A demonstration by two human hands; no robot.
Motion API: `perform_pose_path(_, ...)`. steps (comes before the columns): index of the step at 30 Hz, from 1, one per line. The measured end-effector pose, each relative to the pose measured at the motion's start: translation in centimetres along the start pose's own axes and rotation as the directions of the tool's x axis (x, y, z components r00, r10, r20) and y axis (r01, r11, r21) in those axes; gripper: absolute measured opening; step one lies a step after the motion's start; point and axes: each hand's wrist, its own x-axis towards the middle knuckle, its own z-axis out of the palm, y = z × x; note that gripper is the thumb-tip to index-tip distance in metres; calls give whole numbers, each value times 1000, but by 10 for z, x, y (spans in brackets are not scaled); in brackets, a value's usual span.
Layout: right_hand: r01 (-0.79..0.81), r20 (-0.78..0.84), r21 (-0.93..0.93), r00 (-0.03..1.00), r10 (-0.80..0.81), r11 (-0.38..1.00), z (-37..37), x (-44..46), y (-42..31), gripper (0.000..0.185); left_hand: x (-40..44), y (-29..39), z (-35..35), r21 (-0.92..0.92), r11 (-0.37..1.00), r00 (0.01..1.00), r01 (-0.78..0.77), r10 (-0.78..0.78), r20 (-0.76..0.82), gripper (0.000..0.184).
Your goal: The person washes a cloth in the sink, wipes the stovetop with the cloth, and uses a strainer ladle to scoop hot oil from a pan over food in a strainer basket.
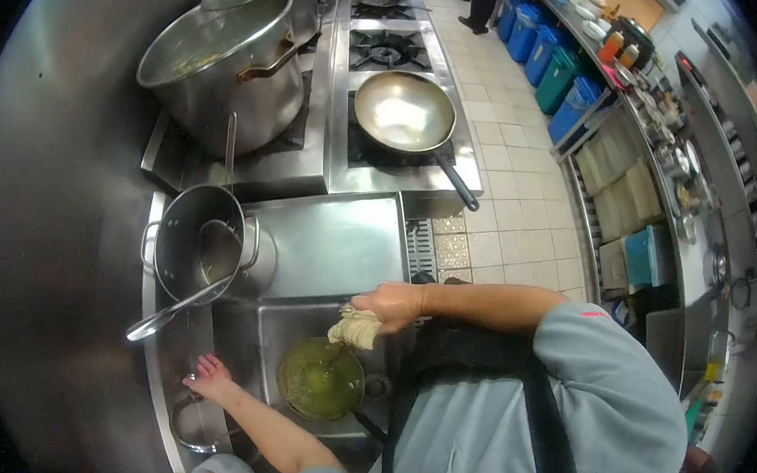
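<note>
Holds a bundled pale cloth (355, 328) in the right hand (391, 306), clenched around its right end, with the cloth hanging out to the lower left of the grip. Has the wok (321, 380), pooled with greenish liquid, just below that cloth and to the left of the grip, set down inside the steel sink (281, 320). Cannot tell from this angle whether touching or just apart, cloth to wok. Slants the long axis of the wok handle (370, 426) down and rightward from the bowl, below the grip, ending beside the dark apron (466, 361). Stands nearer to the wok with the right hand by far. Extends the left hand (213, 377) well to the left of the grip and lower, fingers partly spread, near a curved metal piece (193, 446), pinching nothing visible. Leaves only a narrow gap between the wok and the sink divider (260, 345), left of the grip; offers more height over the bowl than width beside it. Meets the edge of the steel counter (333, 246) just above the grip, and farther left a two-handled stockpot (173, 243) with a long-handled ladle (175, 311) across its rim.
</note>
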Motion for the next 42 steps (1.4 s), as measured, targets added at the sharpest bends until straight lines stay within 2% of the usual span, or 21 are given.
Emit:
perform_pose_path(5, -4, -83, -31, 997, 1, 1000, -13, -27, 11, 44, 36, 8, -11, 110, 993, 995, 36, -45, 86, 83)
perform_pose_path(7, -22, -89, -57, 996, 17, 998, -21, -35, 12, 45, 24, 10, 0, 170, 986, 999, 1, 6, -41, 79)
perform_pose_path(9, 5, -111, -65, 994, -12, 998, -22, -42, 20, 46, 31, 10, -5, 174, 985, 999, -1, 7, -31, 80)
perform_pose_path(11, 33, -131, -73, 991, -42, 997, -26, -51, 27, 47, 21, 6, -11, 279, 958, 998, -69, 64, 24, 90)
perform_pose_path(12, 28, -121, -79, 992, -37, 996, -29, -56, 31, 48, 16, 2, -23, 274, 958, 991, -88, 56, 122, 101)
perform_pose_path(13, 25, -113, -83, 993, -34, 996, -32, -60, 35, 48, -6, -6, -23, 277, 956, 990, -91, 57, 129, 101)
perform_pose_path(15, 34, -144, -96, 988, -48, 995, -42, -74, 43, 47, -66, -19, -21, 534, 842, 988, -80, -4, 155, 96)
perform_pose_path(16, 34, -176, -66, 983, -45, 997, -49, -82, 46, 47, -94, -32, -22, 538, 838, 986, -89, -2, 166, 96)
perform_pose_path(18, 40, -216, -33, 975, -46, 999, -61, -99, 57, 47, -156, -61, -29, 663, 685, 917, -301, 19, 398, 76)
perform_pose_path(22, 33, -295, 110, 955, 1, 993, -88, -134, 82, 47, -330, -154, -2, 735, 525, 810, -429, -136, 570, 38)
perform_pose_path(24, -23, -238, 202, 969, 71, 979, -101, -155, 99, 52, -406, -207, 5, 781, 407, 729, -474, -315, 607, 32)
perform_pose_path(25, -12, -237, 192, 970, 58, 981, -109, -168, 109, 52, -429, -234, 4, 794, 444, 676, -415, -433, 596, 33)
perform_pose_path(27, 90, -271, 254, 962, -18, 963, -126, -196, 128, 58, -480, -281, 5, 826, 358, 557, -435, -614, 559, 38)
perform_pose_path(29, 96, -244, 264, 969, -30, 960, -144, -225, 149, 67, -505, -326, -4, 792, 355, 468, -497, -659, 589, 39)
perform_pose_path(31, 222, -417, 324, 906, -72, 919, -167, -257, 167, 74, -511, -364, -11, 813, 313, 475, -491, -687, 551, 39)
perform_pose_path(32, 194, -373, 321, 926, -65, 927, -183, -275, 173, 80, -517, -380, -14, 833, 264, 476, -485, -720, 505, 39)
perform_pose_path(33, 200, -360, 317, 930, -77, 927, -191, -288, 181, 80, -536, -396, -12, 834, 273, 486, -480, -709, 512, 39)
perform_pose_path(35, 235, -372, 415, 925, -72, 879, -199, -305, 194, 78, -580, -423, 5, 832, 431, 574, -350, -603, 554, 34)
perform_pose_path(37, 262, -393, 427, 916, -83, 865, -201, -312, 206, 78, -599, -439, 15, 835, 453, 604, -312, -584, 542, 27)
perform_pose_path(40, 288, -446, 395, 890, -92, 872, -214, -322, 228, 79, -593, -462, 19, 875, 401, 535, -270, -694, 483, 22)
perform_pose_path(42, 232, -431, 343, 900, -67, 910, -230, -331, 241, 81, -585, -482, 23, 824, 438, 433, -360, -704, 563, 19)
